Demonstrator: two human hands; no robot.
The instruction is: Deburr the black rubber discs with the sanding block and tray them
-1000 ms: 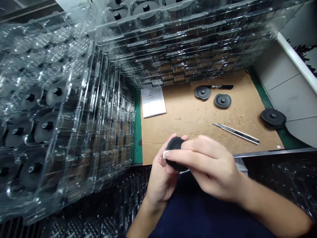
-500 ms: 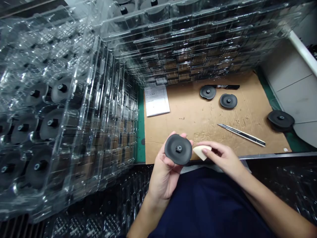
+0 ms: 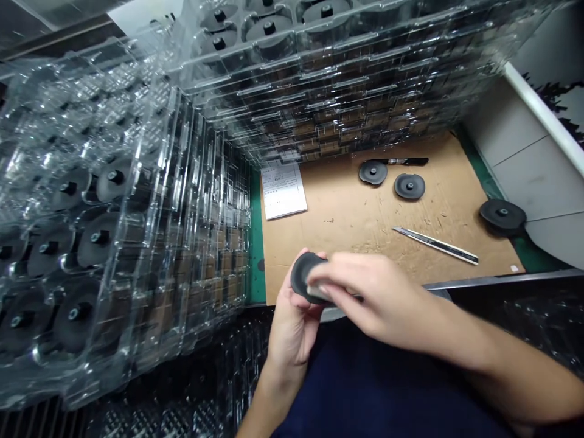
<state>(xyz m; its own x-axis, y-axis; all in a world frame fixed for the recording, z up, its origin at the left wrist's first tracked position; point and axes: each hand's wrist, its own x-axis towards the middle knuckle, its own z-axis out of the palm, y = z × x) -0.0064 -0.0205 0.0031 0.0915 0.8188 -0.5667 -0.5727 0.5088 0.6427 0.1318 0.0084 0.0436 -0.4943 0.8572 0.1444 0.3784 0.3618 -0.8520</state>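
Observation:
My left hand [image 3: 294,322] grips a black, rounded disc-shaped part [image 3: 301,272] from below, its face turned up. Over that face, my right hand [image 3: 365,289] pinches a cream-coloured wedge of sponge-like material [image 3: 318,292], pressed against the disc near its middle. My right fingers cover most of the wedge and the disc's right side, and the disc's centre stub is hidden. Beyond my hands, a utility knife [image 3: 435,245] lies on the cardboard sheet [image 3: 347,213].
Two similar discs, one [image 3: 373,173] beside a black marker [image 3: 408,162] and another [image 3: 409,187], lie further back. More discs [image 3: 502,216] sit at the right edge. A printed paper [image 3: 285,191] lies left. Tall stacks of clear plastic trays [image 3: 155,201] holding discs border the left and back.
My right hand has moved left with the cream wedge and brought it onto the disc. The left hand still holds the disc, and the camera view has shifted slightly.

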